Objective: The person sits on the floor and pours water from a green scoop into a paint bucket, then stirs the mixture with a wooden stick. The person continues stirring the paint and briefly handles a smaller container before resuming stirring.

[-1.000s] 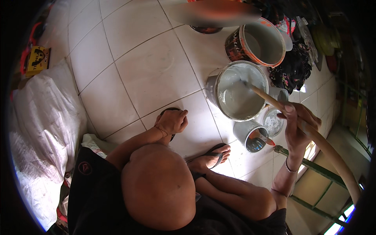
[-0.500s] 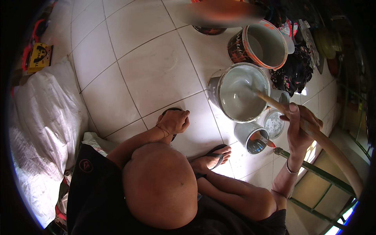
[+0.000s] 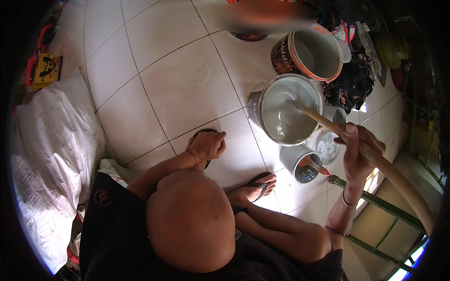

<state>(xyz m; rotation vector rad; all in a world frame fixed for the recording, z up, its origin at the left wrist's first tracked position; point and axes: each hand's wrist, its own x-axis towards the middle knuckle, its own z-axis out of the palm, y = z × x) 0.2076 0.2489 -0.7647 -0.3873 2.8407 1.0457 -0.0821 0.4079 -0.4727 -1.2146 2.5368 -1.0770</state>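
A white woven sack [image 3: 44, 154] is lying along the left of the frame on the white tiled floor [image 3: 187, 84], with a small yellow box [image 3: 47, 70] sitting at the upper left beside it. At the upper right an empty orange-rimmed bucket [image 3: 311, 54] is standing just above the paint bucket, and a heap of dark patterned cloth [image 3: 351, 86] is crowding in to its right. Just below the paint bucket a small tin [image 3: 300, 164] is holding a brush, with a round white lid [image 3: 327, 147] lying beside it; a green metal frame [image 3: 375, 206] is running across the lower right. My head and knee are filling the lower middle of the frame, and my sandalled foot [image 3: 253, 187] is resting on the tiles next to the tin.

The paint bucket [image 3: 286, 110], right of centre, is sitting open and holding pale grey-white paint. A long wooden stick [image 3: 375, 159] is slanting from the lower right up into it, its tip dipping into the paint.

My right hand [image 3: 358, 150] is wrapping closed around the stick, arm bending up from the elbow. My left hand [image 3: 208, 145] is curling into a loose fist with nothing in it, resting on the floor over a dark sandal at the centre
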